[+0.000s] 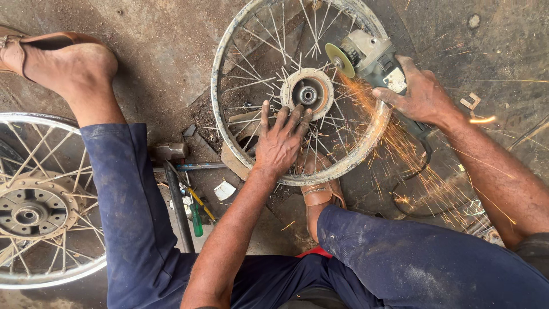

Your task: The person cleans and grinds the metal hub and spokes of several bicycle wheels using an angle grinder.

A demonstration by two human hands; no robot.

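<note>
The left hand (pixel 280 143) lies flat, fingers spread wide and gripping nothing, its fingertips pressed down on the spokes (pixel 257 40) just below the hub (pixel 307 93) of the wheel (pixel 220 51), pinning it to the ground. The right hand (pixel 420 94) is wrapped tight around the body of an angle grinder (pixel 372 57), fingers closed over the housing, with the disc (pixel 339 60) tilted in toward the spokes at the hub's upper right. Sparks (pixel 389 143) stream down and to the right across the rim and over the floor (pixel 160 51), so the disc appears to be biting metal at this instant. By my judgement the cutting is at an early or middle stage: nearly all spokes around the wheel look whole and laced from hub to rim, and I cannot make out a clearly severed 1 near the disc because the sparks and blur hide that spot. The wheel rests on a wooden block (pixel 234 163) and is steadied at its lower edge by a sandalled foot (pixel 317 191); the other foot (pixel 57 60) sits well apart at upper left. The grinder's cable (pixel 426 151) loops beyond the rim. A hammer (pixel 168 151) and a green-handled screwdriver (pixel 196 220) lie between the legs, untouched, and a 2nd wheel (pixel 34 206) lies at far left, all its spokes seemingly intact.
</note>
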